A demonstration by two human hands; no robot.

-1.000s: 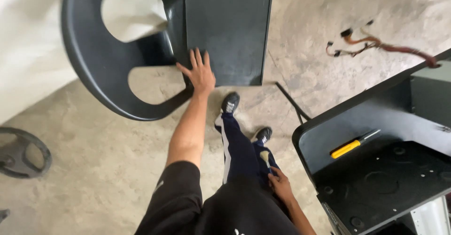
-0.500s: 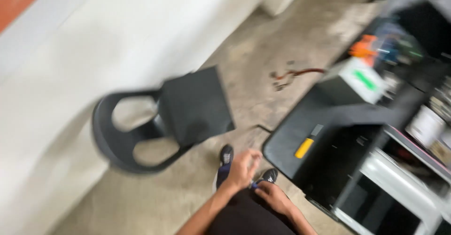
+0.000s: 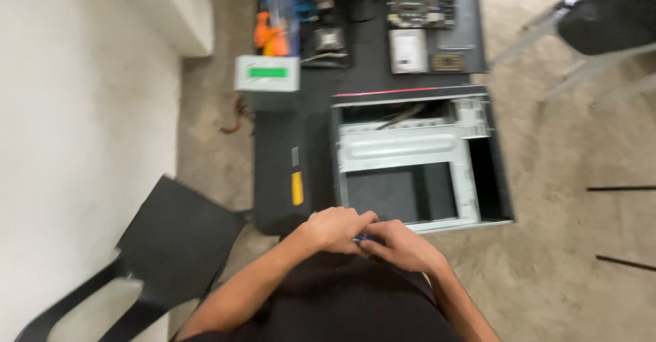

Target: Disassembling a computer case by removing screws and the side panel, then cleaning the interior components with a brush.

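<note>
Left hand [image 3: 336,227] and right hand [image 3: 398,245]: joined at the near edge of the dark surface [image 3: 277,178], fingers curled closed around a small blue-violet object [image 3: 361,238]; its kind is too blurred to tell. The step in hand appears to be a two-handed adjustment of this item; the next move likely calls for one hand to free itself.

Open computer case [image 3: 420,157]: just beyond the hands, panel off, bare grey metal tray inside.

Yellow-handled tool [image 3: 297,188]: left of the case.

Black chair [image 3: 160,253]: near left, crowding the left elbow.

Circuit boards [image 3: 424,4], green-labelled box [image 3: 267,73]: far end.
</note>
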